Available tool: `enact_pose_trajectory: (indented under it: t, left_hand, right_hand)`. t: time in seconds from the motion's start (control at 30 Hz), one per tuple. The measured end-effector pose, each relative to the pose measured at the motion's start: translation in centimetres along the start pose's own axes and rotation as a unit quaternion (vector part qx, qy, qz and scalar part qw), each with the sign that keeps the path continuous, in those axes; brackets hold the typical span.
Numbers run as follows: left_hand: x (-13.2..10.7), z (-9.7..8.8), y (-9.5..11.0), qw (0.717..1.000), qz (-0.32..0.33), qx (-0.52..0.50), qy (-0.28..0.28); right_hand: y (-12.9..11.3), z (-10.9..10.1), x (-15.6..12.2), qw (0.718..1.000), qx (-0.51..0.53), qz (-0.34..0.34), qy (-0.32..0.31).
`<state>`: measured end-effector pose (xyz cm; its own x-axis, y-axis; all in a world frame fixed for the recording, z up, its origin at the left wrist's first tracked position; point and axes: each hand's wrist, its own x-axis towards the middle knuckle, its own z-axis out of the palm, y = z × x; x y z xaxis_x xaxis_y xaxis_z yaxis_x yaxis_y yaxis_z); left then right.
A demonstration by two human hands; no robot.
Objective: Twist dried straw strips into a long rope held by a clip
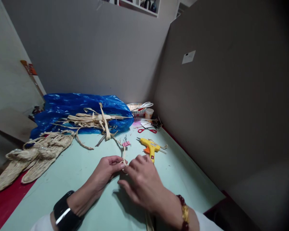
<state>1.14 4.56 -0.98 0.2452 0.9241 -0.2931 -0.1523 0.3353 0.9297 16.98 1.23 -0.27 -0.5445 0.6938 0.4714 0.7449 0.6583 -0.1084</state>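
A thin braid of pale dried straw (124, 153) runs from a small pink clip (126, 144) down toward me. My left hand (108, 167) is closed, its thumb and fingers pinching the near end of this braid. Just right of it, my right hand (142, 176) has bent fingers with the tips at the braid's end, and its thumb stands apart from them. What lies under the right palm is hidden. Loose straw strands (149, 222) show below that hand. A yellow glue gun (151, 148) lies just beyond the right hand.
Straw strips (86, 120) lie on a blue plastic bag (62, 106) at the back. Woven straw slippers (48, 157) sit at the left. Red-handled scissors (147, 131), a basket (132, 106) and a cup (149, 113) are near the corner. A grey partition (219, 106) walls the right side.
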Motion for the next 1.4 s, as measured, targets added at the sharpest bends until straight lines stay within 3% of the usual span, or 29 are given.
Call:
enact_pose_trajectory:
  t: [0.07, 0.13, 0.27, 0.37, 0.5, 0.6, 0.77, 0.93, 1.03, 1.17, 1.4]
  left_hand:
    - [0.0, 0.1, 0.3, 1.000, 0.011, 0.024, 0.003]
    - [0.0, 0.1, 0.5, 0.999, 0.020, 0.045, 0.004]
    - [0.0, 0.1, 0.2, 0.997, 0.033, 0.069, 0.000]
    - [-0.1, 0.0, -0.1, 0.993, 0.059, 0.101, -0.017]
    - [-0.2, -0.1, -0.5, 0.984, 0.085, 0.159, -0.003]
    - [-0.1, -0.1, -0.9, 0.978, 0.095, 0.185, -0.008]
    - [-0.1, -0.4, -1.0, 0.967, 0.090, 0.237, 0.020]
    - [-0.7, -0.9, 0.0, 0.940, 0.077, 0.332, 0.011]
    - [-0.9, -0.6, 0.5, 0.910, 0.102, 0.402, 0.007]
    - [-0.9, 0.0, 0.5, 0.871, 0.129, 0.472, 0.038]
    - [-1.2, 0.4, -0.4, 0.873, 0.147, 0.462, 0.052]
  right_hand:
    - [1.4, -1.4, 0.9, 0.987, 0.102, 0.120, -0.025]
    - [2.7, -1.9, 1.8, 0.959, 0.210, 0.177, -0.068]
    - [3.6, -0.4, 2.6, 0.891, 0.380, 0.139, -0.207]
    - [3.2, 0.5, 2.5, 0.858, 0.441, 0.132, -0.228]
    - [2.7, -0.1, 2.5, 0.883, 0.401, 0.115, -0.214]
    - [2.5, -0.5, 2.5, 0.883, 0.404, 0.106, -0.214]
    - [2.6, 0.4, 1.9, 0.902, 0.360, 0.109, -0.212]
    - [3.0, 0.6, 1.9, 0.934, 0.292, 0.091, -0.187]
    - [2.8, 0.7, 2.1, 0.944, 0.252, 0.114, -0.177]
    - [2.3, 1.0, 2.1, 0.945, 0.244, 0.152, -0.158]
    - [2.3, 1.4, 1.9, 0.937, 0.284, 0.171, -0.112]
